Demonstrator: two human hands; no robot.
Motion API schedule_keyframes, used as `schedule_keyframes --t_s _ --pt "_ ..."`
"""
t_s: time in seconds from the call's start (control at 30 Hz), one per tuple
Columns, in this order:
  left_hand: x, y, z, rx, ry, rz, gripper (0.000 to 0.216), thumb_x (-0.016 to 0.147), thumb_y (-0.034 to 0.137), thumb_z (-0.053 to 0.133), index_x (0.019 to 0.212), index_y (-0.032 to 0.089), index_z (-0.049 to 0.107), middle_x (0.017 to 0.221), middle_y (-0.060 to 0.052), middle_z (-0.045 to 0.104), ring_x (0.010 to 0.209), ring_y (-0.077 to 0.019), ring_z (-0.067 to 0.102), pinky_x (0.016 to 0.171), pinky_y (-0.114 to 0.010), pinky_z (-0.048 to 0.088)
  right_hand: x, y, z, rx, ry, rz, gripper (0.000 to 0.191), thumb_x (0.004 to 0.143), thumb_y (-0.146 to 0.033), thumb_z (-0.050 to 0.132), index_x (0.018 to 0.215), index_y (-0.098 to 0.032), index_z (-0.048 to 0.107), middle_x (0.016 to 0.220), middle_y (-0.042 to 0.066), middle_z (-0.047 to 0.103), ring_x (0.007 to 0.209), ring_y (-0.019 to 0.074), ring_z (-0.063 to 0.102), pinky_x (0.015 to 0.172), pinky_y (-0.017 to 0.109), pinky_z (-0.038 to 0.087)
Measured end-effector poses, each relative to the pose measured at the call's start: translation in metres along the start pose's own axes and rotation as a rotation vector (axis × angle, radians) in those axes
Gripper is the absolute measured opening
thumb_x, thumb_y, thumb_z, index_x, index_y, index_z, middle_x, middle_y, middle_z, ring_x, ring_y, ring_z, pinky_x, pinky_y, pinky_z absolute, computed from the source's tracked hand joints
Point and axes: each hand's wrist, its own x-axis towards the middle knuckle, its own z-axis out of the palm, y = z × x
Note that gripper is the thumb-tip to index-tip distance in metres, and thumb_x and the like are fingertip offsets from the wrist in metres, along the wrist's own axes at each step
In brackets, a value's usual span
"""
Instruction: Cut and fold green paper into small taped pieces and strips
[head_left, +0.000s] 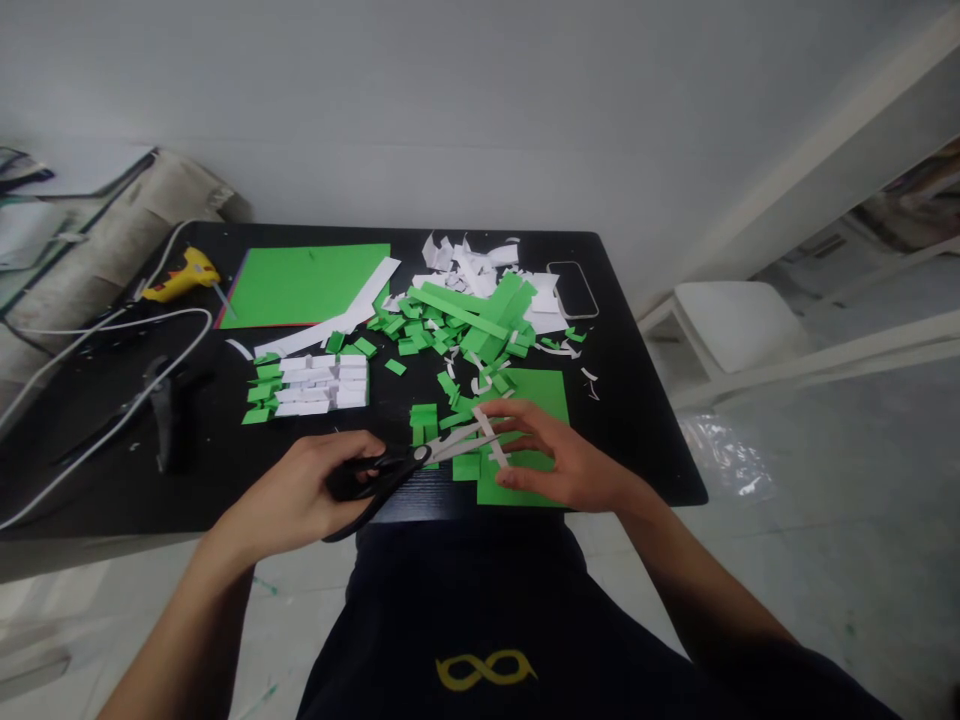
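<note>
1. Left hand (300, 492): fingers closed around the handles of the scissors (422, 455), blades slightly parted.
2. Right hand (571, 466): appears to pinch the white paper strip (491, 438) between thumb and fingers, above the green sheet (525, 496).
3. Strip location: at the blade tips; whether it lies between them cannot be confirmed.
4. Step in hand, as judged: trimming the strip.
5. Next move, as judged, calls for a steady strip, fingertips clear, then closing the blades.
</note>
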Motion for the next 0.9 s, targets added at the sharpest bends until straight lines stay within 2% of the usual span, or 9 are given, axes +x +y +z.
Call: schedule_keyframes --t_s 0.13,0.27,0.43,0.73,0.9 --pt "0.0 0.0 0.001 -0.004 -0.002 -0.007 0.014 0.088 0.029 0.069 0.1 0.022 0.07 0.09 -0.003 0.077 0.075 -0.018 0.07 0.067 -0.028 0.054 -0.001 0.004 0.001 0.043 -0.008 0.019 0.062 0.098 -0.034 0.078 0.152 -0.043 0.051 0.156 0.006 0.051 0.133 0.0286 0.062 0.114 0.054 0.057" --pt "0.0 0.0 0.001 0.005 0.008 -0.016 0.015 0.089 0.031 0.069 0.1 0.022 0.07 0.091 -0.003 0.078 0.076 -0.0185 0.071 0.067 -0.028 0.054 -0.001 0.01 0.003 0.124 -0.026 0.015 0.059 0.101 -0.032 0.074 0.153 -0.044 0.049 0.158 0.005 0.046 0.135 0.0276 0.058 0.104 0.047 0.064" --pt "0.001 -0.001 0.002 0.015 0.019 -0.03 0.017 0.087 0.031 0.069 0.102 0.022 0.071 0.092 -0.003 0.078 0.076 -0.0194 0.072 0.068 -0.029 0.055 0.0 0.011 0.006 0.159 -0.02 0.029 0.058 0.103 -0.031 0.069 0.155 -0.042 0.045 0.159 0.006 0.042 0.138 0.0279 0.055 0.108 0.048 0.061" --pt "0.0 -0.005 0.003 0.034 0.045 -0.011 0.018 0.085 0.027 0.068 0.102 0.022 0.071 0.095 -0.005 0.079 0.078 -0.0202 0.073 0.067 -0.029 0.055 0.001 0.011 0.007 0.142 -0.027 0.047 0.06 0.104 -0.029 0.068 0.155 -0.044 0.042 0.155 0.008 0.044 0.135 0.0291 0.056 0.1 0.046 0.064" --pt "0.0 -0.007 0.003 0.049 0.026 -0.032 0.016 0.09 0.03 0.066 0.102 0.022 0.071 0.094 -0.004 0.079 0.077 -0.0193 0.072 0.066 -0.028 0.053 0.001 0.009 0.008 0.132 -0.023 0.041 0.059 0.104 -0.027 0.067 0.156 -0.043 0.043 0.155 0.008 0.045 0.134 0.029 0.056 0.095 0.044 0.066"
